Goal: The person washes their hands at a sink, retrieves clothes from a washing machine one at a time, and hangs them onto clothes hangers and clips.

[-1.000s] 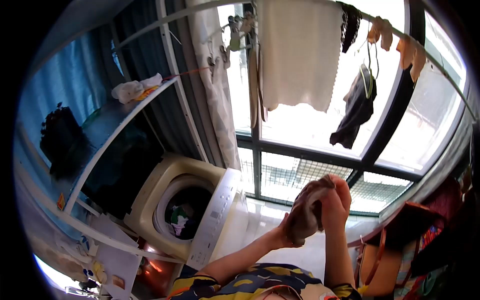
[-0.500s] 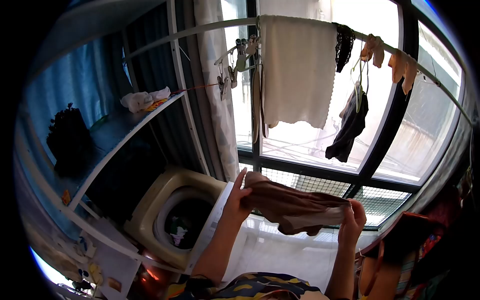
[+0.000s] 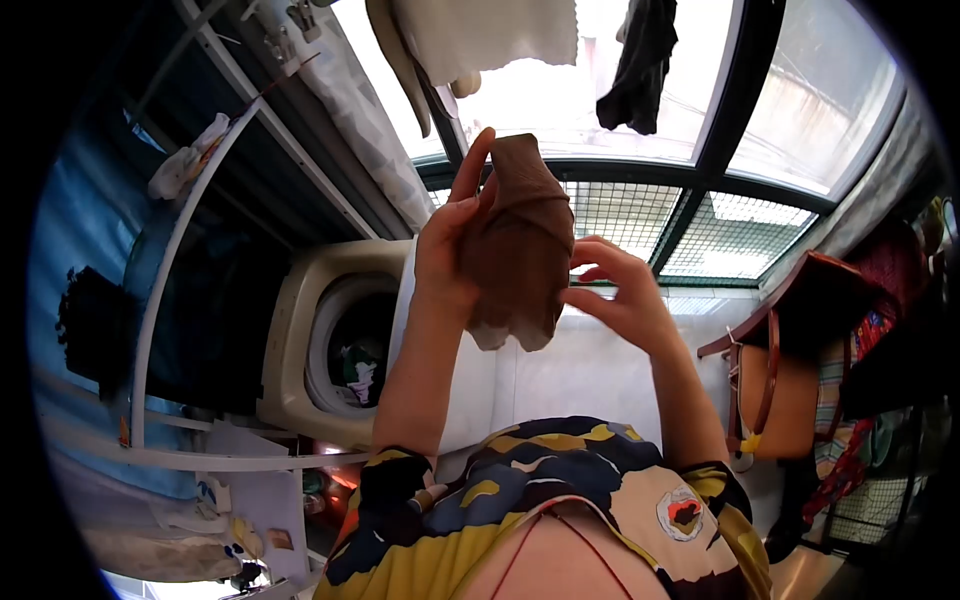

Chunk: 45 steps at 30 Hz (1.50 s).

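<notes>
A small brown garment (image 3: 520, 240) with a paler lower edge hangs bunched in front of me; its exact kind cannot be made out. My left hand (image 3: 452, 235) grips it from the left, thumb in front and one finger pointing up beside its top. Close to the garment's right edge is my right hand (image 3: 618, 290), with thumb and fingers apart; its fingertips are at or just touching the fabric. To the left, the top-loading washing machine (image 3: 275, 340) stands with its lid up and some dark and white laundry (image 3: 362, 375) inside the drum.
Above hang a white towel (image 3: 490, 40) and a dark garment (image 3: 640, 70) before the window. A shelf edge (image 3: 165, 270) curves along the left, with a white bag (image 3: 190, 160) on it. At right stands a wooden chair (image 3: 770, 390) with fabrics beside it.
The brown garment was stretched between both hands; now it is gathered in my left hand. My right hand has released its end and moved left. The view has tilted down.
</notes>
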{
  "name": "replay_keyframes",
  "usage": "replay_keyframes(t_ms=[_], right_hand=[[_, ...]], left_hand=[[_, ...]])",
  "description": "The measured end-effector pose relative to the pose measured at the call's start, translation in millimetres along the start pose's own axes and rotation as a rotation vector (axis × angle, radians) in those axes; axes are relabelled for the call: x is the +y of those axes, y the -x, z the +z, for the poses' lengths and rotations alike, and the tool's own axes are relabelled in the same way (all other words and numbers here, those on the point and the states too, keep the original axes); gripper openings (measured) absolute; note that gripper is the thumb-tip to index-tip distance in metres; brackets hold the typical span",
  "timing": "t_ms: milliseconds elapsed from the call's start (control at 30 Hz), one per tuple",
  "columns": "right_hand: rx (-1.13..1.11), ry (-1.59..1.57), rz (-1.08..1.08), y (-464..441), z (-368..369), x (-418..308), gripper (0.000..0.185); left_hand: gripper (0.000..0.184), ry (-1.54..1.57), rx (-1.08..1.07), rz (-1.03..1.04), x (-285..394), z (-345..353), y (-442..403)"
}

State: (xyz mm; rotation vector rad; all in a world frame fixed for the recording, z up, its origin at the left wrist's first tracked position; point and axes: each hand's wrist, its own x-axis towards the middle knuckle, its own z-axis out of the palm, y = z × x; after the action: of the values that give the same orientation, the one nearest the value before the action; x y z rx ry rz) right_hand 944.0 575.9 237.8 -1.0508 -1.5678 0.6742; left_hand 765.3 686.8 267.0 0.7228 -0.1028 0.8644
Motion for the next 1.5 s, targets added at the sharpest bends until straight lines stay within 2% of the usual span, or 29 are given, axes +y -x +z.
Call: replay_keyframes(t_ms=[33,133,167,267,300,333,400,467,567,667,767,933,1000,1033,1100,1167,1200,1233,1267,1333,1367,1467,1500], right_hand=[[0.014,0.003,0.012,0,5,3,0.025],[0.088,-0.015,0.012,2,0,23,0.014],[0.139,-0.089,0.038,0,-7,17,0.010],[0.283,-0.191,0.062,-2,-26,19,0.007],[0.310,-0.259,0.070,-4,-26,11,0.008],[0.281,-0.187,-0.004,-9,-28,11,0.008],[0.122,-0.131,0.060,-6,-34,15,0.009],[-0.128,-0.335,0.249,3,-44,16,0.011],[-0.155,-0.411,0.262,8,-35,21,0.012],[-0.046,-0.340,0.265,13,-18,4,0.012],[-0.043,-0.097,0.121,14,-15,20,0.009],[0.149,-0.364,0.144,15,-32,22,0.012],[0.086,-0.168,0.163,17,-37,13,0.012],[0.060,-0.173,0.154,17,-37,10,0.012],[0.006,-0.184,0.138,16,-32,6,0.013],[-0.026,-0.364,0.160,17,-27,2,0.012],[-0.043,-0.453,0.172,17,-25,1,0.013],[-0.061,-0.477,0.194,18,-27,8,0.013],[-0.004,-0.667,0.248,18,-31,10,0.014],[0.114,-1.046,0.365,20,-37,13,0.018],[0.168,-1.072,0.395,21,-39,6,0.022],[0.351,-0.878,0.588,21,-35,-9,0.021],[0.289,-0.768,0.610,18,-36,-5,0.017]], left_hand=[[0.073,-0.019,-0.001,-0.017,-1,0,-1],[0.070,-0.343,0.064,0.047,9,0,-1],[0.066,-0.351,0.085,0.097,15,-14,-2],[0.062,-0.463,0.193,0.044,26,-28,5],[0.061,-0.394,0.216,0.031,25,-33,6],[0.060,-0.361,0.234,0.037,25,-35,8],[0.060,-0.300,0.269,0.055,25,-37,12],[0.060,-0.199,0.150,0.032,21,-38,14],[0.060,-0.134,0.111,-0.008,3,-22,17],[0.061,-0.129,0.078,-0.054,-13,2,13],[0.060,-0.133,0.021,-0.084,-19,10,13],[0.060,-0.505,0.092,-0.058,-1,3,21],[0.065,-0.747,0.106,-0.061,6,2,28],[0.082,-0.805,0.140,-0.130,9,5,30],[0.088,-1.041,0.069,-0.156,5,21,37],[0.097,-1.275,-0.005,-0.201,-7,20,42],[0.089,-1.394,-0.022,-0.197,-14,16,46],[0.083,-1.637,-0.097,-0.044,-18,6,48],[0.076,-1.875,-0.176,0.118,-20,2,48],[0.066,-1.872,0.154,-0.229,-14,3,51],[0.062,-1.848,0.316,-0.401,-10,5,54],[0.050,-1.170,0.268,-0.303,-3,2,60],[0.045,-0.819,0.235,-0.259,-6,9,65]])
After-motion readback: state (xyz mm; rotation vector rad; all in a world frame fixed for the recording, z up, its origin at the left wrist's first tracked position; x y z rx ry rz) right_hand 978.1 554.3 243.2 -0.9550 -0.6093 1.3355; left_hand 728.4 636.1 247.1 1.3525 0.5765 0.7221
